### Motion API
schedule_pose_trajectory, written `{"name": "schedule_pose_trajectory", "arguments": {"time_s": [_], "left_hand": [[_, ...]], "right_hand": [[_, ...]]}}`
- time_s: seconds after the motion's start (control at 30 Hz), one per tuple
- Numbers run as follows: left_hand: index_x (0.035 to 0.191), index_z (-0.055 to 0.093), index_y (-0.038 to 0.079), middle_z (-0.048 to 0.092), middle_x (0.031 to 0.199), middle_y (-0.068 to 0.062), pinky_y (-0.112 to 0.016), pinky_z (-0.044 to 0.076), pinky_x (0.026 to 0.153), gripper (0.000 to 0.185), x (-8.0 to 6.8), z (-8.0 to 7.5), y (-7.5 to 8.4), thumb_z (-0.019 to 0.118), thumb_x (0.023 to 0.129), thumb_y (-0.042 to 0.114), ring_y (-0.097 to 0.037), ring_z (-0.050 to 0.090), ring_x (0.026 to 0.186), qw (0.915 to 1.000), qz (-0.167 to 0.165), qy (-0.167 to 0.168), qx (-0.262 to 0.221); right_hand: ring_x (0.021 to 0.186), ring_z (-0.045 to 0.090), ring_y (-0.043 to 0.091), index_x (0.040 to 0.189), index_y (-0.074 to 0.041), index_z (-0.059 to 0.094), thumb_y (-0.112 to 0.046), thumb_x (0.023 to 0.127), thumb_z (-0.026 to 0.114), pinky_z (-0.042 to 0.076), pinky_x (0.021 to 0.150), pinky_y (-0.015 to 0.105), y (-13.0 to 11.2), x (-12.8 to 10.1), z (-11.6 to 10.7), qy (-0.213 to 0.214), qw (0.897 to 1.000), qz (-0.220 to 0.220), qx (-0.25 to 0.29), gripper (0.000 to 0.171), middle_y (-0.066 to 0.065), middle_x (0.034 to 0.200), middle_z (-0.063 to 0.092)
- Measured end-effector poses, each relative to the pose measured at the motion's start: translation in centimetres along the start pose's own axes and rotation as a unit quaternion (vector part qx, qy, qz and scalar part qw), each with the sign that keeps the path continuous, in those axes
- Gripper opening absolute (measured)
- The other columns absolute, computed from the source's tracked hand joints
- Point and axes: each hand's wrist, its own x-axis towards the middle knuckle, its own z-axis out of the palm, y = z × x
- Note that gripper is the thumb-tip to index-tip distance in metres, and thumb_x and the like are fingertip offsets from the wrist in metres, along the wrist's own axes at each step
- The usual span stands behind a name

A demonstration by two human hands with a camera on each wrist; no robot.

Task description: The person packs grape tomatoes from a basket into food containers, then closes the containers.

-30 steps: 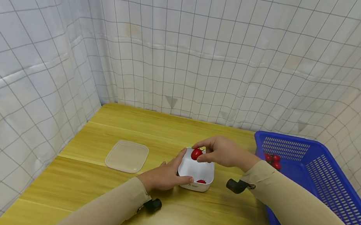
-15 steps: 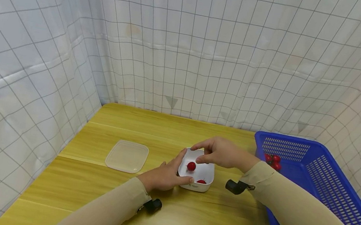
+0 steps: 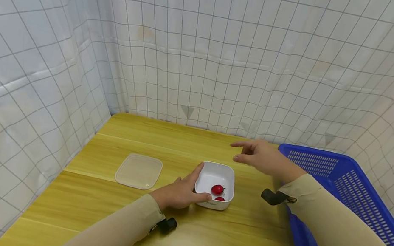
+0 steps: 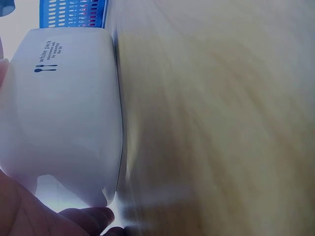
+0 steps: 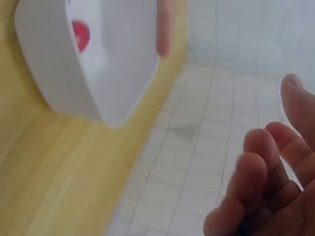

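A square white food container [image 3: 211, 178] stands on the table, held by my left hand [image 3: 179, 191] at its left side, the thumb along the front and the fingers towards the back. Inside it, near the front right, a small red tomato [image 3: 217, 189] lies close to a second tomato [image 3: 220, 199], which the front wall partly hides. Lettering marks the container's outer wall [image 4: 64, 108] in the left wrist view. My right hand [image 3: 265, 157] hovers behind and to the right of the container, fingers loosely bent, holding nothing; the right wrist view shows its bare fingers [image 5: 258, 162] too.
A translucent flat lid [image 3: 139, 171] lies on the wooden table [image 3: 194, 142] left of the container. At the right stands a blue perforated basket [image 3: 324, 162]; my right arm largely hides its near side. A white gridded curtain [image 3: 205, 68] surrounds the table.
My right hand let a tomato drop into the container, and it rolled beside the other one. The right hand then moved up and right towards the basket. My left hand stayed put.
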Motion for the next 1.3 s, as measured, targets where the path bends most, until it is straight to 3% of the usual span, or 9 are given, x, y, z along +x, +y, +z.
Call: {"name": "schedule_pose_trajectory", "arguments": {"time_s": [0.17, 0.43, 0.57, 0.67, 0.73, 0.87, 0.93, 1.1, 1.3], "left_hand": [[0.171, -0.005, 0.017, 0.024, 0.174, -0.016, -0.068, 0.007, 0.13, 0.107, 0.0, 0.2, 0.1, 0.065, 0.099, 0.054, -0.035, 0.03, 0.16, 1.0, 0.001, 0.004, 0.003], [0.171, -0.005, 0.016, 0.022, 0.175, -0.016, -0.067, 0.005, 0.13, 0.107, 0.0, 0.2, 0.0, 0.065, 0.099, 0.054, -0.035, 0.027, 0.161, 1.0, 0.004, 0.004, 0.002], [0.171, -0.005, 0.018, 0.02, 0.176, -0.013, -0.065, 0.003, 0.131, 0.108, -0.1, 0.1, 0.0, 0.065, 0.098, 0.057, -0.034, 0.025, 0.162, 1.0, -0.002, 0.001, 0.004], [0.171, -0.005, 0.019, 0.02, 0.176, -0.014, -0.064, 0.004, 0.131, 0.108, -0.1, 0.2, 0.0, 0.064, 0.098, 0.058, -0.034, 0.025, 0.162, 1.0, -0.005, 0.002, 0.008], [0.171, -0.004, 0.018, 0.02, 0.175, -0.016, -0.065, 0.005, 0.131, 0.108, 0.0, 0.2, 0.0, 0.065, 0.098, 0.057, -0.035, 0.026, 0.161, 0.9999, -0.004, 0.004, 0.009], [0.171, -0.005, 0.018, 0.019, 0.175, -0.017, -0.065, 0.004, 0.131, 0.107, 0.0, 0.2, -0.1, 0.064, 0.099, 0.055, -0.036, 0.026, 0.161, 0.9999, -0.005, 0.006, 0.009], [0.171, -0.005, 0.019, 0.019, 0.175, -0.017, -0.065, 0.003, 0.131, 0.107, 0.0, 0.2, -0.1, 0.065, 0.099, 0.055, -0.037, 0.026, 0.161, 0.9999, -0.007, 0.006, 0.008], [0.171, -0.005, 0.019, 0.018, 0.176, -0.017, -0.065, 0.003, 0.131, 0.107, 0.0, 0.2, -0.1, 0.065, 0.099, 0.055, -0.037, 0.025, 0.161, 0.9999, -0.008, 0.007, 0.009], [0.171, -0.006, 0.018, 0.017, 0.176, -0.016, -0.066, 0.002, 0.131, 0.107, 0.1, 0.3, 0.0, 0.065, 0.099, 0.053, -0.037, 0.024, 0.162, 1.0, -0.001, 0.005, 0.004]], "right_hand": [[0.055, 0.039, 0.013, 0.146, -0.021, 0.064, -0.037, 0.101, 0.071, 0.039, 0.051, 0.028, 2.2, -1.8, -3.0, 0.063, 0.997, 0.042, -0.027, 0.049, 0.001, 0.074, 0.054], [0.048, 0.035, 0.013, 0.155, -0.019, 0.055, -0.048, 0.103, 0.066, 0.04, 0.047, 0.033, 7.1, -5.0, -7.0, 0.081, 0.99, 0.108, -0.047, 0.061, -0.002, 0.064, 0.039], [0.082, 0.064, 0.03, 0.154, -0.012, 0.055, -0.047, 0.104, 0.065, 0.054, 0.069, 0.045, 10.3, -6.5, -8.4, 0.091, 0.984, 0.119, -0.094, 0.062, 0.024, 0.099, 0.07], [0.109, 0.064, 0.037, 0.152, -0.007, 0.057, -0.045, 0.105, 0.064, 0.053, 0.089, 0.056, 12.8, -7.5, -8.9, 0.093, 0.981, 0.118, -0.122, 0.061, 0.032, 0.136, 0.064], [0.108, 0.066, 0.04, 0.15, -0.005, 0.058, -0.045, 0.105, 0.063, 0.052, 0.094, 0.061, 14.2, -8.0, -9.1, 0.088, 0.98, 0.126, -0.13, 0.061, 0.032, 0.129, 0.068], [0.117, 0.064, 0.054, 0.149, -0.002, 0.058, -0.043, 0.105, 0.063, 0.05, 0.1, 0.068, 16.3, -9.1, -8.9, 0.061, 0.98, 0.15, -0.116, 0.06, 0.035, 0.131, 0.066], [0.129, 0.055, 0.059, 0.147, -0.001, 0.06, -0.04, 0.105, 0.064, 0.046, 0.102, 0.073, 17.1, -9.5, -8.7, 0.047, 0.981, 0.151, -0.111, 0.057, 0.036, 0.142, 0.058], [0.131, 0.055, 0.059, 0.139, -0.001, 0.067, -0.029, 0.101, 0.071, 0.047, 0.103, 0.071, 18.5, -10.2, -8.3, -0.001, 0.984, 0.134, -0.116, 0.048, 0.036, 0.142, 0.059], [0.136, 0.049, 0.061, 0.137, 0.001, 0.068, -0.026, 0.098, 0.074, 0.049, 0.105, 0.068, 19.0, -11.3, -8.0, -0.106, 0.982, 0.144, -0.063, 0.048, 0.039, 0.147, 0.053]]}}
